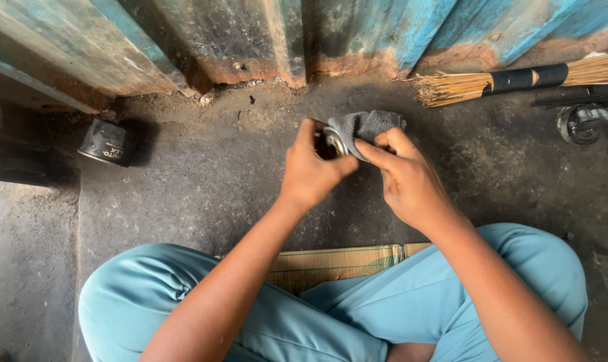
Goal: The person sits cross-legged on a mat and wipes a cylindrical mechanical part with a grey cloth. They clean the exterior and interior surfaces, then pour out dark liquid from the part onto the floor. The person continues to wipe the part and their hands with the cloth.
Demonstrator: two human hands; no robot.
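My left hand point(312, 171) grips a small round metal part point(334, 141), shiny at its rim, held up above the concrete floor. My right hand point(406, 175) presses a grey cloth point(369, 125) against that part, with the forefinger laid across the cloth. The cloth wraps over the part's right side and hides most of it. Both hands meet in the middle of the view, in front of my crossed legs in light blue trousers point(357, 315).
A black cylindrical filter can point(107, 142) lies on its side at the left. A straw broom point(518, 80) lies at the upper right beside dark metal parts point(582, 123). A rusty blue corrugated metal wall point(304, 33) runs along the back. Flattened cardboard point(330, 263) lies under my legs.
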